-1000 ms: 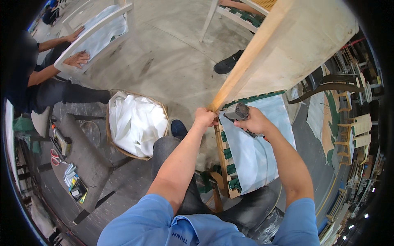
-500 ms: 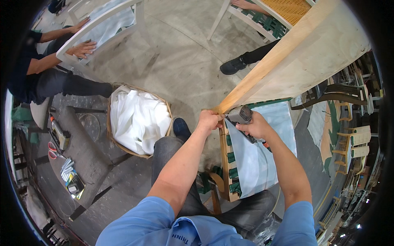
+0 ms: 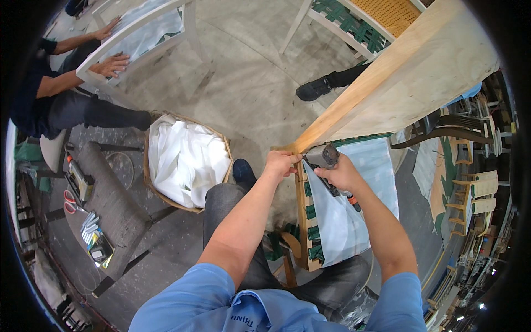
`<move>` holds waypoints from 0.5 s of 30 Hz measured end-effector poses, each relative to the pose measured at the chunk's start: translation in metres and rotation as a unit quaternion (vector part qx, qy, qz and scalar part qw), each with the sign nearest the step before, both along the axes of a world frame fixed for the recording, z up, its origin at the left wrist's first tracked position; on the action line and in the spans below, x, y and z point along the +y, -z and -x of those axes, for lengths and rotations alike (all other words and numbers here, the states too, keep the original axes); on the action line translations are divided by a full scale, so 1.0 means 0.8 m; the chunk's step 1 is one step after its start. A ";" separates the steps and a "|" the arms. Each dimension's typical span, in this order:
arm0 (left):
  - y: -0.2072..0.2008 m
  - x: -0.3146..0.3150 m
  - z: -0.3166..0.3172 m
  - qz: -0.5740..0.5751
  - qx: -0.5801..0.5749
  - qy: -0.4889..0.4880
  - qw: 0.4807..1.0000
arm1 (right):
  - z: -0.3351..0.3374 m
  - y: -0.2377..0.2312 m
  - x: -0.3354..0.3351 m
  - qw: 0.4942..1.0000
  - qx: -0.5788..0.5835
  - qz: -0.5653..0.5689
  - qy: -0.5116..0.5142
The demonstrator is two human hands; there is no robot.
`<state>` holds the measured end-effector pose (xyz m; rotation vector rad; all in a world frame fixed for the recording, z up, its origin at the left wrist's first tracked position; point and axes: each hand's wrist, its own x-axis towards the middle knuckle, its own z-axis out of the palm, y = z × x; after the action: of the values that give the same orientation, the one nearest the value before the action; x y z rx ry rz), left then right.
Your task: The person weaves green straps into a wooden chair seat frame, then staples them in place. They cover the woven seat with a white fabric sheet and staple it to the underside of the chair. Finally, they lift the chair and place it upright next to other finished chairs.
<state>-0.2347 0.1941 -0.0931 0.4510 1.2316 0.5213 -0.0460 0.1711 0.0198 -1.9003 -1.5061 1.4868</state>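
My right hand point(image 3: 344, 172) is wrapped around a staple gun point(image 3: 331, 155), whose nose points at the upper left corner of a wooden chair frame point(image 3: 302, 221). White fabric point(image 3: 359, 221) lies over the frame, and green webbing point(image 3: 313, 233) shows along its left rail. At that same corner my left hand point(image 3: 281, 165) is closed, thumb and fingers pinching the fabric's edge by the wood. The fingers partly hide what they grip. A tall wooden backrest point(image 3: 365, 88) rises from the frame's far side.
Left of my knee stands a cardboard box point(image 3: 228, 145) of white fabric strips point(image 3: 188, 163). Scissors point(image 3: 70, 202) and another staple gun point(image 3: 80, 180) rest by a grey upholstered chair point(image 3: 119, 216). A co-worker's hands point(image 3: 113, 65) touch a white chair point(image 3: 191, 27); another person's shoe point(image 3: 314, 88) is ahead.
The staple gun has tilted and shifted slightly in my right hand, staying near the corner. My left hand keeps its place. The other person's hand at the far chair has gone from view.
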 end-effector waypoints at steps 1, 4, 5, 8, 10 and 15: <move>-0.001 0.000 0.000 0.003 -0.004 0.003 1.000 | 0.000 0.001 -0.003 1.000 0.007 -0.001 0.006; -0.004 0.000 0.002 0.005 0.002 0.007 1.000 | 0.003 -0.003 -0.003 1.000 -0.002 0.017 0.012; -0.005 0.000 0.002 0.005 0.007 0.008 1.000 | 0.005 -0.005 -0.002 1.000 -0.010 0.027 0.013; -0.007 -0.003 -0.001 0.005 0.016 -0.022 1.000 | 0.011 -0.006 -0.004 0.999 -0.004 0.034 0.018; -0.002 -0.004 0.002 0.003 0.003 -0.018 1.000 | 0.012 -0.002 -0.005 0.999 -0.009 0.025 0.020; -0.003 -0.015 -0.008 -0.009 0.025 -0.053 0.998 | -0.005 0.021 -0.012 0.998 -0.038 -0.050 -0.017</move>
<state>-0.2282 0.1817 -0.0909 0.4161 1.3042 0.6153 -0.0424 0.1619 0.0031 -1.9003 -1.6227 1.3411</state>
